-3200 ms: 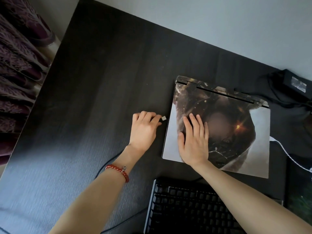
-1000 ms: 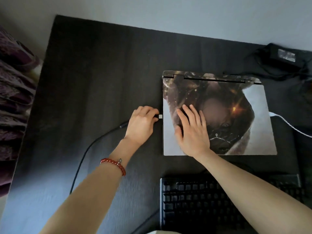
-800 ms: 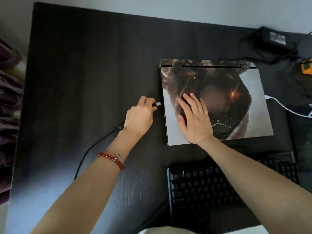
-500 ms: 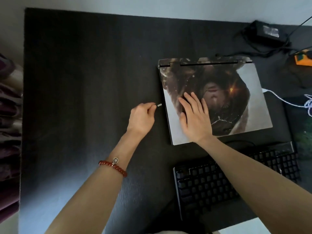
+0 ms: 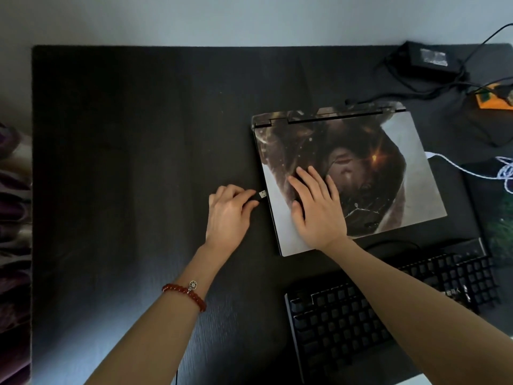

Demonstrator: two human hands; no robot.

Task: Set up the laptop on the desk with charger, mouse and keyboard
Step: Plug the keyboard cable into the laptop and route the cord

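Observation:
A closed laptop (image 5: 388, 173) with a printed picture on its lid lies on the dark desk (image 5: 138, 148). My right hand (image 5: 316, 209) rests flat on the lid near its left side, fingers spread. My left hand (image 5: 229, 215) pinches a USB plug (image 5: 261, 194), its metal tip right at the laptop's left edge. A black keyboard (image 5: 361, 320) sits in front of the laptop, partly under my right forearm. The black charger brick (image 5: 430, 58) lies at the back right with its cables. No mouse is in sight.
A white cable (image 5: 455, 165) runs from the laptop's right side to the frame edge. An orange object (image 5: 494, 100) sits at the far right. Patterned purple fabric (image 5: 14, 218) hangs past the desk's left edge. A pale wall runs behind the desk.
My left hand has kept the USB plug at the laptop's left edge, with the metal tip now closer to the side. My right hand has stayed on the lid. The head camera has shifted.

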